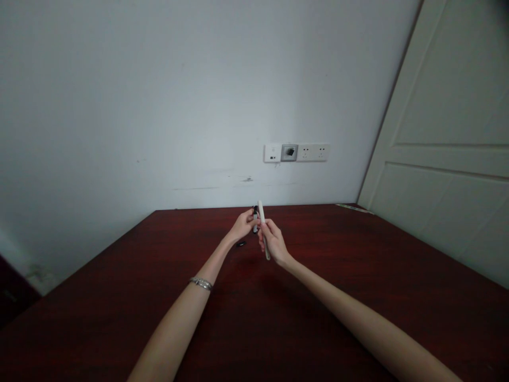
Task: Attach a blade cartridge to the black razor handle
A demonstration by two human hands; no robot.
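Note:
Both my arms reach out over a dark red wooden table (358, 297). My right hand (273, 241) is closed around a slim white stick-like object (262, 223), held nearly upright. My left hand (242, 225) pinches a small black-and-white piece (255, 214) right beside the top of that white object; the two hands touch. A small dark item (240, 244) lies on the table just below my left hand. A silver bracelet (201, 283) sits on my left forearm.
A white wall rises behind the table, with a row of sockets and a switch plate (296, 153). A white panelled door (449, 154) stands at the right. A thin pale strip (353, 208) lies at the table's far right corner.

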